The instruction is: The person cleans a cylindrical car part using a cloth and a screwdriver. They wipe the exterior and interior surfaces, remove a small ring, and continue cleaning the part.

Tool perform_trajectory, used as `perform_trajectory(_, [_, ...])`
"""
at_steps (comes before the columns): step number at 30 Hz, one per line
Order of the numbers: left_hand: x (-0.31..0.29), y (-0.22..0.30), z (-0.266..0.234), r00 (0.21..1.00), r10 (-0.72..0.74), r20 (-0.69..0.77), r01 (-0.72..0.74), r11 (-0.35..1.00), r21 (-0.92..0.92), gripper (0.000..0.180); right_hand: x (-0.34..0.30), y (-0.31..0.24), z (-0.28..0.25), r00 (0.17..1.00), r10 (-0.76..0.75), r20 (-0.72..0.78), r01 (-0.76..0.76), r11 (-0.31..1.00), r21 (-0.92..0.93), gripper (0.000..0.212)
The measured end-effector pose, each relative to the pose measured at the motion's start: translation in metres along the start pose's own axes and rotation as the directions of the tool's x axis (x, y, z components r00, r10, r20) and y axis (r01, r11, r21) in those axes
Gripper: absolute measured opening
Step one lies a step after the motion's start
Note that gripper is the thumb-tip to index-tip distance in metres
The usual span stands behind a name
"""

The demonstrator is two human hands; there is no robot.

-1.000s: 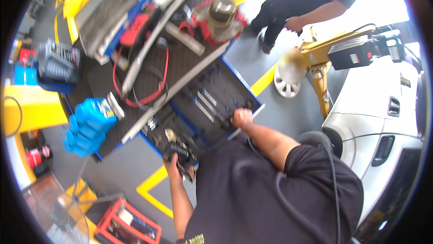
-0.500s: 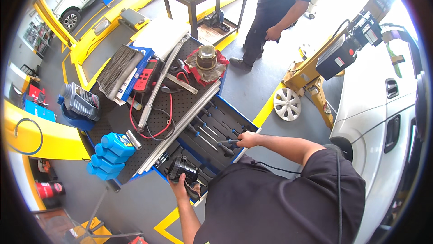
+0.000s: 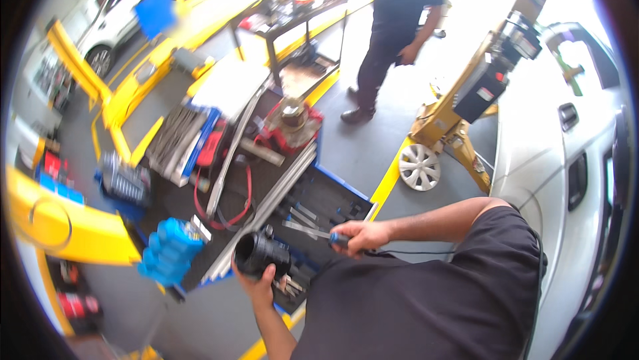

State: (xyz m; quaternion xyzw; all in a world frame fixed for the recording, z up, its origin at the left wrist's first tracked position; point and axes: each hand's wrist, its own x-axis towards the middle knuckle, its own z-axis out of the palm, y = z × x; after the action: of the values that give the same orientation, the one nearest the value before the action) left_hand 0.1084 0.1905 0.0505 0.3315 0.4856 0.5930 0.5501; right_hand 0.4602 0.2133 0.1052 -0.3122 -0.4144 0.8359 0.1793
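My left hand (image 3: 257, 287) is wrapped round the side of a black cylindrical housing (image 3: 271, 259) with a round open mouth, held over the near end of the drawer. In my right hand (image 3: 369, 235) is a screwdriver (image 3: 339, 239) with a blue-and-black handle, its blade pointing left toward the housing but apart from it. Beneath both hands lies the open tool drawer (image 3: 346, 195) with a dark lining, where several more screwdrivers (image 3: 303, 213) rest, blurred by motion.
On the cart's perforated top (image 3: 174, 201) are blue bottles (image 3: 172, 248), a grey bottle (image 3: 126, 183), a long metal bar (image 3: 234, 147), a red cable (image 3: 247, 203) and a round metal part (image 3: 293, 112) on red cloth. A person (image 3: 403, 27) stands beyond; a white vehicle (image 3: 532, 154) is at right.
My right hand has lifted a screwdriver out of the drawer and swung its blade leftward. My left hand has turned the housing so its open mouth shows. The whole view has shifted and blurred.
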Motion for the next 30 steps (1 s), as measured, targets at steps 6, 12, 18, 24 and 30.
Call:
perform_trajectory(6, [0.003,0.031,0.034,0.99,0.087,0.108,-0.08,0.994,-0.071,0.11,-0.041,-0.018,0.034,0.973,-0.21,-0.096,0.153,0.899,-0.41,0.03])
perform_trajectory(12, [0.007,0.04,0.049,0.996,0.012,0.088,-0.004,0.996,-0.093,0.106,-0.014,-0.042,0.036,0.878,-0.445,-0.179,0.285,0.784,-0.552,0.033])
perform_trajectory(18, [0.022,0.048,0.072,0.965,0.094,0.245,-0.088,0.995,-0.036,0.109,-0.01,-0.053,0.036,0.85,-0.472,-0.234,0.24,0.743,-0.625,0.029])
perform_trajectory(24, [0.032,0.056,0.084,0.967,0.168,0.191,-0.184,0.98,0.071,0.109,-0.018,-0.06,0.042,0.808,-0.523,-0.273,0.269,0.739,-0.618,0.048])
perform_trajectory(30, [0.038,0.071,0.086,0.962,0.202,0.184,-0.199,0.979,-0.033,0.114,-0.024,-0.076,0.058,0.809,-0.524,-0.266,0.141,0.613,-0.778,0.059])
